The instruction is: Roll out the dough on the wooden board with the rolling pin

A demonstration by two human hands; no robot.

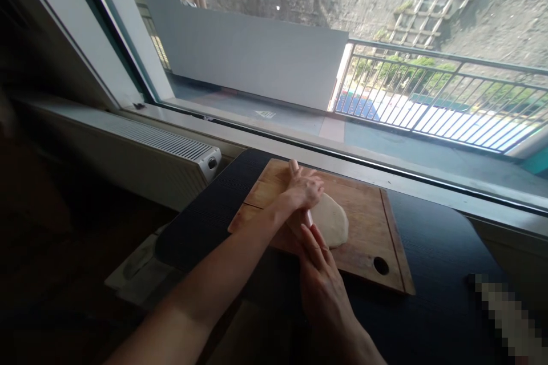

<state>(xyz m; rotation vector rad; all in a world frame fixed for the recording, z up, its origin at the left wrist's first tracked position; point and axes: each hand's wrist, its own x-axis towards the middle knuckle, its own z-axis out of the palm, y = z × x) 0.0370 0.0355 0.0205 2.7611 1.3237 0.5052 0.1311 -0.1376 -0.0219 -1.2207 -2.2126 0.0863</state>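
A wooden rolling pin [293, 166] lies lengthwise away from me across the left part of a flattened piece of dough [334, 222]. My left hand [306, 187] is over the far part of the pin, its fingers bent round it toward the right. At the near end, my right hand [319, 265] rests on the pin with fingers close together and fairly straight; its palm side is hidden. The pale dough spreads out to the right of the pin on a wooden cutting board [363, 199]. Part of the dough is covered by the pin and hands.
The board lies on a dark table [432, 239] against a window sill [342, 162]. A round hole [381, 265] pierces the board's near right corner. A white radiator [171, 148] stands at the left. A pixelated object [509, 313] lies at the table's right.
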